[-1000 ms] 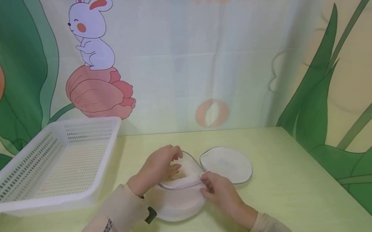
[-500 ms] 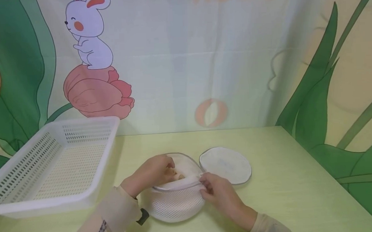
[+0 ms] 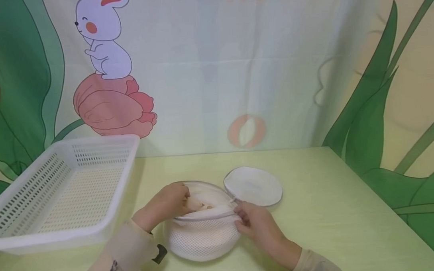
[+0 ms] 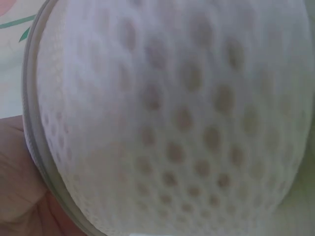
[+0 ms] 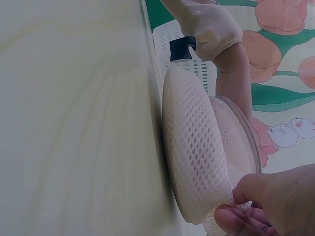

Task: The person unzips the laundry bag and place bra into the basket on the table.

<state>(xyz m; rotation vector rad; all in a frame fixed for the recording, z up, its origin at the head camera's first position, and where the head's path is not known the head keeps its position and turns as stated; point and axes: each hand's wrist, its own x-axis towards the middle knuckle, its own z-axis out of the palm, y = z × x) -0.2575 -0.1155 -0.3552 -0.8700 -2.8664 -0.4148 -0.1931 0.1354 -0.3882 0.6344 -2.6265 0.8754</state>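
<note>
A round white mesh laundry bag (image 3: 202,239) stands on the table with its zippered top unfastened. Its flat round lid (image 3: 254,187) lies folded back at the far right. My left hand (image 3: 165,203) reaches over the left rim with fingers inside the bag; the fingertips are partly hidden. Something pale with small tan parts (image 3: 206,207) lies inside; its kind is unclear. With thumb and fingers my right hand (image 3: 261,229) pinches the rim's right side near the lid. In the left wrist view the mesh wall (image 4: 182,118) fills most of the picture, blurred.
A white plastic basket (image 3: 127,186) with slotted walls stands at the left of the pale yellow-green table (image 3: 334,211). Behind the table hangs a printed curtain (image 3: 186,72) with a rabbit and tulips. A dark strap piece (image 3: 159,254) sticks out from the left wrist.
My left hand has moved left and lowered into the bag. The opening looks wider and rounder, and the lid has shifted slightly left. My right hand stays at the rim.
</note>
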